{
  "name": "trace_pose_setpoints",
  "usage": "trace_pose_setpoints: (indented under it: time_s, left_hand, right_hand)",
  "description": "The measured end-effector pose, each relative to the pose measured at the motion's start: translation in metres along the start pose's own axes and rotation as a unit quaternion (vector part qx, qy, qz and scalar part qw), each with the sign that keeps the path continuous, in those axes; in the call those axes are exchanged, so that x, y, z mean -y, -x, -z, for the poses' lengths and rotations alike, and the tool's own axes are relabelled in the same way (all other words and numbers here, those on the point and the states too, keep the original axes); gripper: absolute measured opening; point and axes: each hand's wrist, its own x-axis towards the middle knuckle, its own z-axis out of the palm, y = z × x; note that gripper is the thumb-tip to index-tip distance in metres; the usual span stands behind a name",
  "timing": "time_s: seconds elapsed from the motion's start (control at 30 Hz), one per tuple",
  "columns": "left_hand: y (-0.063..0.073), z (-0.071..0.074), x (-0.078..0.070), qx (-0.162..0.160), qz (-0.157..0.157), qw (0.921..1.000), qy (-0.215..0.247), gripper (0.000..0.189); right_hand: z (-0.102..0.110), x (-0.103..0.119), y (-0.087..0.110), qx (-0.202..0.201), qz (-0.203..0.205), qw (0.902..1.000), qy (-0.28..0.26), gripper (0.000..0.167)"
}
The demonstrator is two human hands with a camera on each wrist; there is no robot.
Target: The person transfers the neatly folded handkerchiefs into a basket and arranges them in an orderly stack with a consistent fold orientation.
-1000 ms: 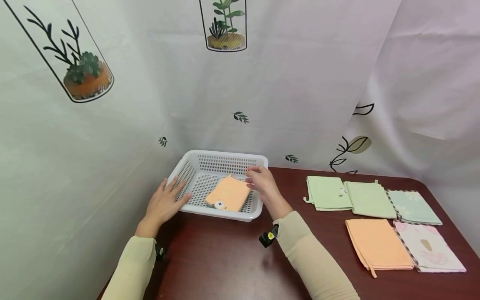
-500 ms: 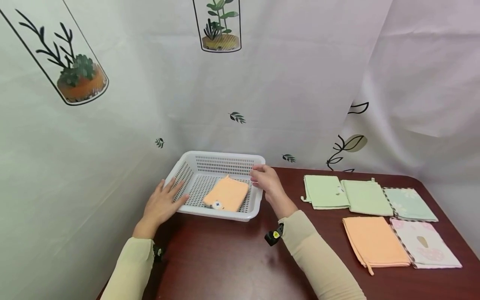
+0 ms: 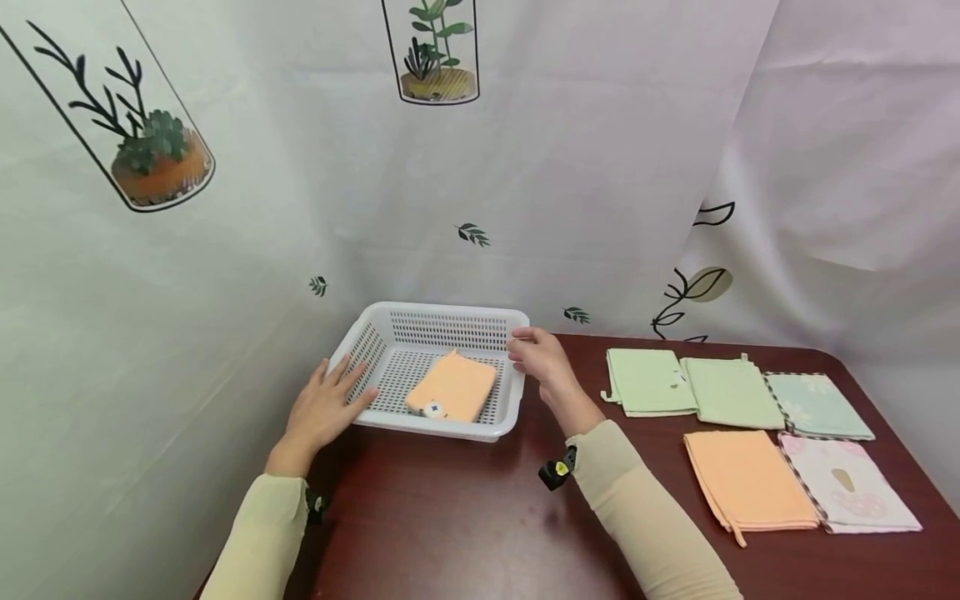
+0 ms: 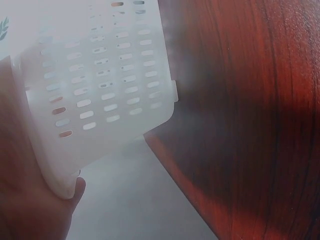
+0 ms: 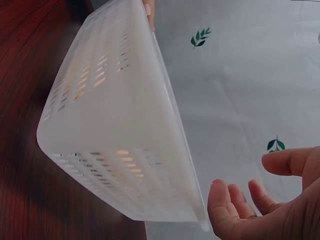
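Note:
A white perforated plastic basket [image 3: 438, 428] stands on the table against the wall. Inside it lies a folded orange towel [image 3: 456, 385] with a small round animal-face patch. My left hand [image 3: 318, 412] rests on the basket's left rim, fingers spread. In the left wrist view its thumb side [image 4: 30, 200] lies along that rim. By the right rim hovers my right hand [image 3: 543, 360], fingers loosely bent and nothing held. The right wrist view shows the right hand [image 5: 265, 205] just outside the rim; whether a fingertip touches it I cannot tell.
Folded towels lie in two rows on the right of the dark red table [image 3: 450, 517]: light green [image 3: 648, 383], another green [image 3: 731, 394], pale blue [image 3: 817, 406], orange [image 3: 750, 479], and white-pink [image 3: 847, 483]. A patterned curtain [image 3: 600, 167] hangs behind.
My right hand has drifted right, from over the basket's right side to its right rim. The left hand stays on the left rim, and the orange towel in the basket lies unchanged.

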Motion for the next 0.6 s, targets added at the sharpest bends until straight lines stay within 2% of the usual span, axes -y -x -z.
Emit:
trace_pose_setpoints:
  time_s: [0.33,0.6]
  left_hand:
    - [0.0,-0.003,0.0,-0.001,-0.001,1.0,0.004,0.079]
    - [0.0,-0.001,-0.002,-0.003,0.002,1.0,0.003,0.076]
  right_hand:
    - [0.019,-0.006,0.003,0.021,0.015,0.9997,-0.005,0.046]
    - [0.035,-0.01,0.003,0.02,0.029,0.9994,0.002,0.044]
